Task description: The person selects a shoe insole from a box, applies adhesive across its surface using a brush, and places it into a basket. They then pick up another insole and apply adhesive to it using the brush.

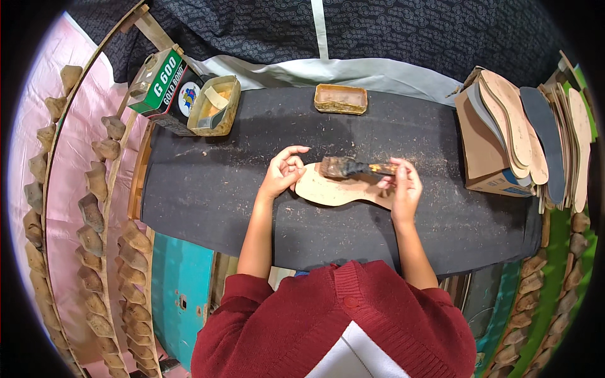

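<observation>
A tan insole (331,194) lies across the dark-covered table in front of me, its broad end to the left. My left hand (283,173) is at that end, thumb and curled fingers at the rim and the forefinger stretched past it. In my right hand (404,189) is the handle of a brush (340,167) with dark, glue-crusted bristles. The brush lies level over the insole, bristles pointing left; whether they touch the surface I cannot tell. My right hand also covers part of the insole's other end.
Behind my hands sits a shallow amber tray (341,99). A green and black can (165,88) and an open cut-down container (217,107) stand far left. At right, a cardboard box (482,151) holds stacked insoles (509,120). Racks of shoe lasts (91,211) flank the table.
</observation>
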The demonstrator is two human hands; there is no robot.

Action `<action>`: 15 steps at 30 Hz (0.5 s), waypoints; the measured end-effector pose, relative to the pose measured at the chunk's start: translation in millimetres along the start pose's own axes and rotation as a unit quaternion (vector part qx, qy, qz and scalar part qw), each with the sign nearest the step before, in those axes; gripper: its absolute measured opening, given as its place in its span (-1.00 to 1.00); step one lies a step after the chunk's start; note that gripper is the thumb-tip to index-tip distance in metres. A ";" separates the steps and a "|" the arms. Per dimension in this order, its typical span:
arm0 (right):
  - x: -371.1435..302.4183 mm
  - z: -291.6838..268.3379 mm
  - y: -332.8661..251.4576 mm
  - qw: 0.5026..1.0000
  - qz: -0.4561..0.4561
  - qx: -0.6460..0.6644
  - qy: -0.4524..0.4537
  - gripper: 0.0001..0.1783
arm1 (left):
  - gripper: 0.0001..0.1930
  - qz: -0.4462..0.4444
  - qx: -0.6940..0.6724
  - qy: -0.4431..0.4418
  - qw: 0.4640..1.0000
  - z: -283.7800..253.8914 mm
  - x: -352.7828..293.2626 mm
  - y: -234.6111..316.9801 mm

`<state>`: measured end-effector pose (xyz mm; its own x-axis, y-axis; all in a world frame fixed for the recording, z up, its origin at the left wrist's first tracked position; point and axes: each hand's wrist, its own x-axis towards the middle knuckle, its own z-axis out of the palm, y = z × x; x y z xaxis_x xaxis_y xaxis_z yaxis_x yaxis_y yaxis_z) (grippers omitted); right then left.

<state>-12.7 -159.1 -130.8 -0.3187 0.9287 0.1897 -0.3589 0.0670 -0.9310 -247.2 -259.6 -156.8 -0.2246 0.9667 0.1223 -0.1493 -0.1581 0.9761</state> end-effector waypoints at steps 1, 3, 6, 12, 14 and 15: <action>-1.5 3.5 2.7 1.000 0.000 -0.012 -0.022 -0.73 | -0.60 0.005 0.001 -0.002 1.000 -0.4 0.9 -0.7; -5.5 9.8 3.1 0.999 0.006 -0.012 -0.038 -0.75 | -0.60 0.010 0.002 -0.003 1.000 -1.8 0.8 -0.4; -5.4 8.1 3.4 0.998 -0.006 -0.015 -0.058 -0.78 | -0.60 0.010 0.005 0.002 1.000 -2.9 1.0 0.5; -7.1 1.5 -0.1 0.996 -0.006 -0.027 -0.088 -0.78 | -0.60 0.011 0.001 0.001 1.000 -2.8 2.9 1.4; -8.8 3.0 -3.0 0.992 0.005 -0.058 -0.110 -0.77 | -0.60 0.011 -0.002 0.001 1.000 -3.4 2.4 0.2; -9.1 3.1 -3.1 0.992 0.006 -0.058 -0.110 -0.77 | -0.60 0.015 -0.002 0.001 1.000 -4.2 2.0 -0.8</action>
<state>-11.5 -168.9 -128.7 -0.5108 0.8282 0.2308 -0.2555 0.1101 -0.9605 -251.5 -258.4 -158.1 -0.2304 0.9614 0.1504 -0.1458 -0.1869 0.9715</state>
